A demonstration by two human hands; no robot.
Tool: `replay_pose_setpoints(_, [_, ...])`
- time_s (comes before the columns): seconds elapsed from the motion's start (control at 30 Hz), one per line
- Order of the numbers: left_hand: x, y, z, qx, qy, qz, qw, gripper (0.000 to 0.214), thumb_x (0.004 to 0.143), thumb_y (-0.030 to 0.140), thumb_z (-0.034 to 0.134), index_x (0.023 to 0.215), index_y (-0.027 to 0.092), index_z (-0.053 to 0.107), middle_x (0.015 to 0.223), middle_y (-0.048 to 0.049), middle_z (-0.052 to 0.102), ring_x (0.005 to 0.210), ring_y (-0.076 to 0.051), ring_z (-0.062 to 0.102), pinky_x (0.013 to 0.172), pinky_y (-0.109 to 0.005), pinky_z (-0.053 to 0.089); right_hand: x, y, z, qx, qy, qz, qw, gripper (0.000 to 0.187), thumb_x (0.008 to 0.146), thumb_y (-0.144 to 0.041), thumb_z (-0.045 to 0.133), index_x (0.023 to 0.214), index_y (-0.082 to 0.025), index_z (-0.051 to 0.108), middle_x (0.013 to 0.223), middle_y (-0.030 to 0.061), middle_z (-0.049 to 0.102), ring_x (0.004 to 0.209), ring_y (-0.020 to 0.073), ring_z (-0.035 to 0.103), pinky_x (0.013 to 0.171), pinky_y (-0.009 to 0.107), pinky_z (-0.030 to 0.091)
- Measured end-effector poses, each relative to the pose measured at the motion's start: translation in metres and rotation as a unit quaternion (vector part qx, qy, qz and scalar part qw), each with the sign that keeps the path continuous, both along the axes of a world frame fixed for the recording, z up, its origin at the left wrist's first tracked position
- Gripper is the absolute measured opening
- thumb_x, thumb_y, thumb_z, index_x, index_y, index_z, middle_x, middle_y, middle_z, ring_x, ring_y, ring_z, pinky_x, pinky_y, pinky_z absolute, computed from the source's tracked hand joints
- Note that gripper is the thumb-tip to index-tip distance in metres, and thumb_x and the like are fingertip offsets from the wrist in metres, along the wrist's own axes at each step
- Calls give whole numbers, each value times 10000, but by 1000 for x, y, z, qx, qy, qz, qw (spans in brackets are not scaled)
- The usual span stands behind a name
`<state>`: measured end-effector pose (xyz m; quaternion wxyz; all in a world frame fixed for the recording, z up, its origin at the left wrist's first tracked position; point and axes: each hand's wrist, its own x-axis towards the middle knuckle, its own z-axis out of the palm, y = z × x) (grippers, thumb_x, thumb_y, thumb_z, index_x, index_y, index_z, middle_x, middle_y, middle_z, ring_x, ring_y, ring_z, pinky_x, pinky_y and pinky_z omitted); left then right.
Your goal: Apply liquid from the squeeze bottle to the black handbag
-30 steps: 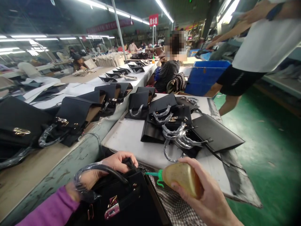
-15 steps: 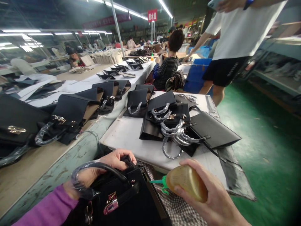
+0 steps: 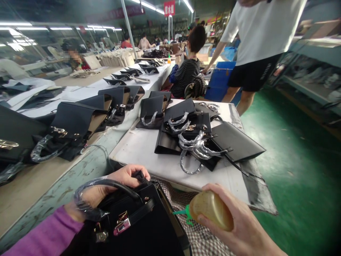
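Note:
A black handbag (image 3: 149,227) with metal clasps and a plastic-wrapped handle (image 3: 87,199) lies in front of me, over a checked cloth (image 3: 205,238). My left hand (image 3: 125,179) reaches through the handle, and its fingers pinch black material at the bag's top corner. My right hand (image 3: 234,220) is wrapped round a squeeze bottle (image 3: 213,209) of amber liquid, tilted on its side. The bottle's thin green nozzle (image 3: 179,212) points left, its tip at the bag's side edge. Whether the tip touches the edge I cannot tell.
Several black handbags (image 3: 186,124) are piled on the white-topped table (image 3: 133,153) ahead. More bags (image 3: 77,117) line the long bench at left. One person in a striped top (image 3: 186,76) sits beyond; another in a white shirt (image 3: 266,32) stands at right, near blue bins (image 3: 220,80).
The nozzle tip has moved a little way down along the bag's side edge. My left hand keeps its pinch. The whole view has shifted slightly.

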<state>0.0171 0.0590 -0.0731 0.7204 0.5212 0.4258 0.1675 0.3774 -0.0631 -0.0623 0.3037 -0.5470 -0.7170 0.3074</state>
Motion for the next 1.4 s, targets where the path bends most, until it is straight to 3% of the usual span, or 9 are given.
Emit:
replay_pose_setpoints(0.53, [0, -4, 6, -6, 26, -5, 1000, 182, 746, 180, 866, 865, 149, 732, 875, 4, 696, 759, -120, 576, 706, -205, 445, 10, -9, 0, -85, -22, 62, 994, 413, 935, -392, 743, 1264, -331, 501, 1097, 0, 686, 923, 220, 708, 779, 401, 587])
replay_pose_setpoints(0.8, [-2, -4, 5, 1, 24, -15, 1000, 191, 760, 199, 872, 849, 155, 708, 883, 4, 687, 771, -126, 573, 725, -220, 441, 12, -12, -1, -78, -42, 68, 994, 407, 928, -351, 735, 1263, -301, 509, 1106, 20, 683, 901, 213, 702, 752, 362, 569])
replay_pose_setpoints(1.07, [-2, -7, 6, 12, 26, -22, 999, 206, 763, 193, 852, 811, 161, 655, 886, 9, 660, 774, -126, 544, 712, -219, 423, 12, -17, 1, -138, -60, 78, 985, 429, 895, -319, 742, 1268, -275, 533, 1149, 43, 697, 969, 246, 692, 821, 408, 544])
replay_pose_setpoints(1.27, [-5, -8, 23, 50, 30, -41, 997, 167, 765, 132, 813, 781, 164, 651, 928, -1, 682, 827, -145, 588, 756, -225, 448, 9, -10, 6, -187, -49, 52, 980, 364, 874, -322, 736, 1198, -258, 583, 1079, 23, 705, 923, 236, 673, 803, 389, 504])
replay_pose_setpoints(1.4, [-6, -12, 54, 80, 61, -74, 992, 126, 782, 171, 783, 809, 172, 660, 934, -4, 665, 813, -143, 567, 735, -232, 436, 15, -2, 8, -246, 10, 3, 969, 299, 867, -395, 708, 1111, -246, 621, 908, 0, 707, 810, 235, 652, 726, 379, 479])
